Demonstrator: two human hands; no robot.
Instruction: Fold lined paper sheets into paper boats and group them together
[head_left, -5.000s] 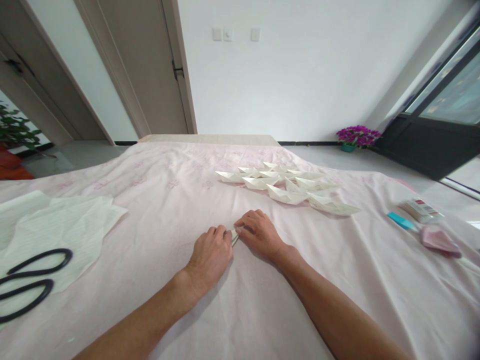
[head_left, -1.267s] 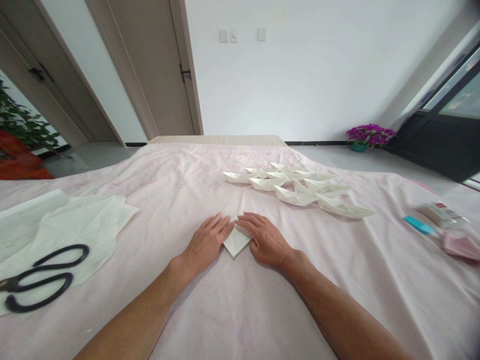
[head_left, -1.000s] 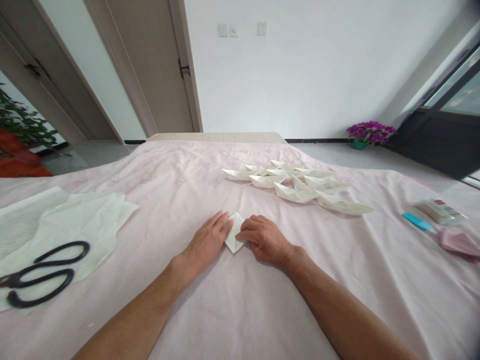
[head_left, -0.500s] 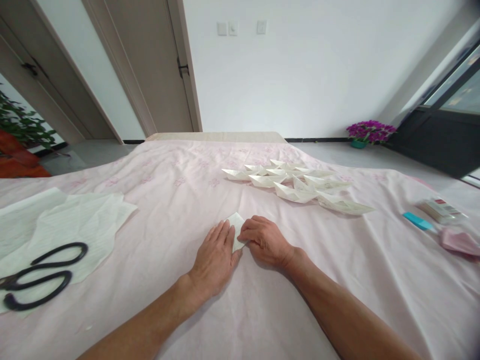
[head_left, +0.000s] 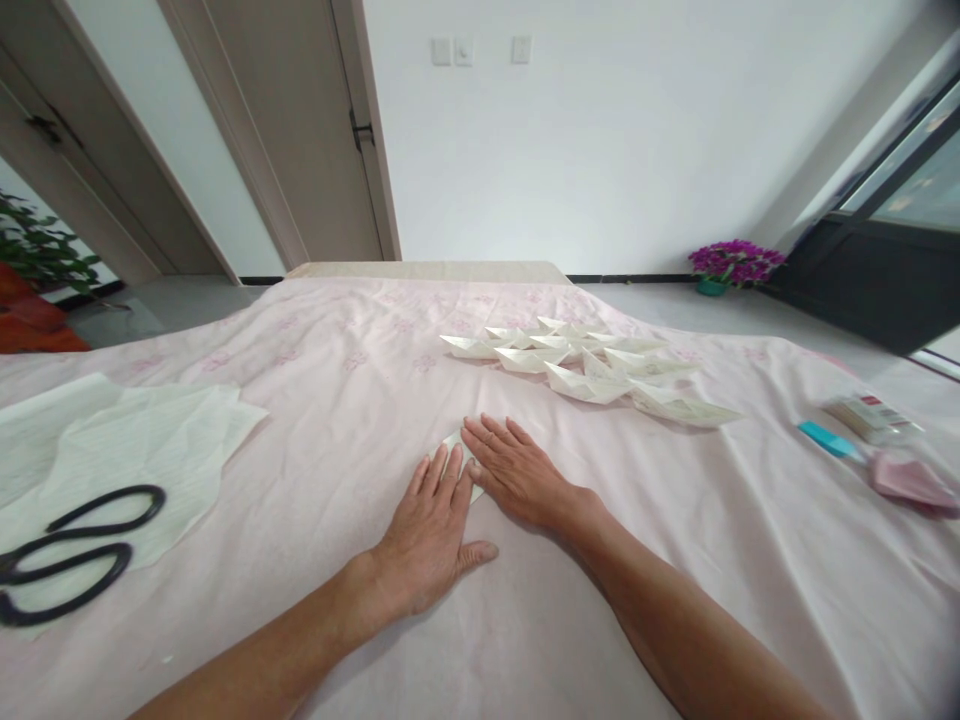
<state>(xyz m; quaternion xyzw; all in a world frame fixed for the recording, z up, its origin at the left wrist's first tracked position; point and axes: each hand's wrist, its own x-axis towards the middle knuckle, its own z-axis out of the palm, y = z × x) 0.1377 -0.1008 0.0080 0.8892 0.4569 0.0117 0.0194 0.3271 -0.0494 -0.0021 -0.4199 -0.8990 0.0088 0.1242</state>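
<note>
A small piece of folded white paper [head_left: 478,492] lies on the pink cloth, mostly hidden under my two hands. My left hand [head_left: 429,520] rests flat on its left part, fingers together and thumb stretched out to the right. Across its right part my right hand [head_left: 517,468] lies flat, fingers extended up and to the left, its thumb near my left fingertips. Neither hand grips anything. Beyond them, several folded paper boats [head_left: 589,382] stand grouped on the cloth.
Black-handled scissors [head_left: 90,540] lie on loose white paper sheets [head_left: 161,440] at the left. Over at the right are a blue-handled tool [head_left: 825,438], a clear-wrapped pack [head_left: 874,418] and a folded pink cloth piece [head_left: 911,480]. The pink tablecloth [head_left: 360,400] has wrinkles.
My right hand has gone from curled fingers at the paper's right edge to lying flat over it. My left thumb has spread away from the paper.
</note>
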